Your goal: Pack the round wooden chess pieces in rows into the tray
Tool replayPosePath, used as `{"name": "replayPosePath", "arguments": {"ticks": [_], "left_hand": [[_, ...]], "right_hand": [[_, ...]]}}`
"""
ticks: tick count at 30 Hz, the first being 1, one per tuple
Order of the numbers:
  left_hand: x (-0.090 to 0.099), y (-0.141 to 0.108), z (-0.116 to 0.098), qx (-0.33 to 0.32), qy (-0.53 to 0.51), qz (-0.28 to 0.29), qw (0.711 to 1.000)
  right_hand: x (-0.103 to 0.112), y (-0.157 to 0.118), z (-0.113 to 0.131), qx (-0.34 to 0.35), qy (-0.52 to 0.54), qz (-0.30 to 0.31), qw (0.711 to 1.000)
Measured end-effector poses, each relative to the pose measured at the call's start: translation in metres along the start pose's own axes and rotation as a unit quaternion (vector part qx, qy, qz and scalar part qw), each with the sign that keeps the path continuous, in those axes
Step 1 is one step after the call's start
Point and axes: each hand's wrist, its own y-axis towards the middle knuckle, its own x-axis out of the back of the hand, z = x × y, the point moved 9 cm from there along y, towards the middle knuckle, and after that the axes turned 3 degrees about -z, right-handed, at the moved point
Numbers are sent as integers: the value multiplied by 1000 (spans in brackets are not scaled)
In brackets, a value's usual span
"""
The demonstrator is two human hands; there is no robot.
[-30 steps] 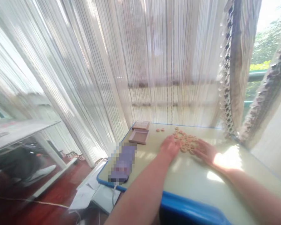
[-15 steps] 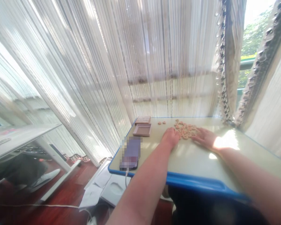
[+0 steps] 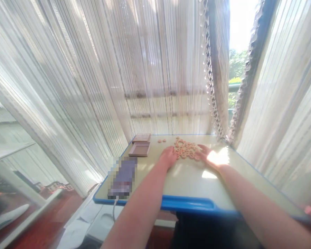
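Round pieces (image 3: 186, 151): a loose orange-brown heap at twelve o'clock on the surface (image 3: 182, 181); their markings are too small to read.
Stray pair (image 3: 159, 141): two more pieces near each other, at ten o'clock from the heap.
Left hand (image 3: 168, 156): at nine o'clock of the heap, at its edge; the fingers are curled and mostly hidden, so whether they pinch a piece I cannot tell.
Right hand (image 3: 206, 154): at three o'clock of the heap, fingers outstretched and slightly spread at its edge; glare washes out the wrist.
Box parts: a shallow tray (image 3: 139, 155) at ten o'clock, with a flat box piece (image 3: 142, 137) just beyond it.
Phone (image 3: 123, 178): at nine o'clock, blurred into blocks, screen unreadable; a pale cable (image 3: 114, 211) drops over the near edge and is lost behind the left forearm.
Surface: pale yellow, blue-rimmed, sunlit in patches; both forearms cover parts of it.
Room: sheer striped curtains (image 3: 158, 62) at twelve, greenery (image 3: 237, 65) through a gap at one, papers (image 3: 74, 231) and reddish floor (image 3: 54, 218) towards eight; a white table (image 3: 7, 152) is cut off at nine.
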Motion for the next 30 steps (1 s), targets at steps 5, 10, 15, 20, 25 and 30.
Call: {"name": "replayPosePath", "arguments": {"ticks": [5, 10, 15, 20, 25, 30], "left_hand": [[-1, 2, 0, 9, 8, -3, 1000], [2, 0, -6, -11, 11, -20, 1000], [3, -2, -4, 9, 17, -14, 1000], [6, 1, 6, 60, 5, -24, 998], [7, 4, 6, 56, 16, -23, 998], [7, 2, 0, 43, 40, -10, 998]], "right_hand": [[1, 4, -4, -4, 29, 34, 999], [-11, 9, -5, 29, 43, 27, 998], [-17, 16, -11, 71, 40, 11, 997], [-17, 13, -10, 70, 45, 11, 996], [-22, 11, -5, 94, 52, 10, 994], [-24, 12, 2, 124, 35, 5, 992]]}}
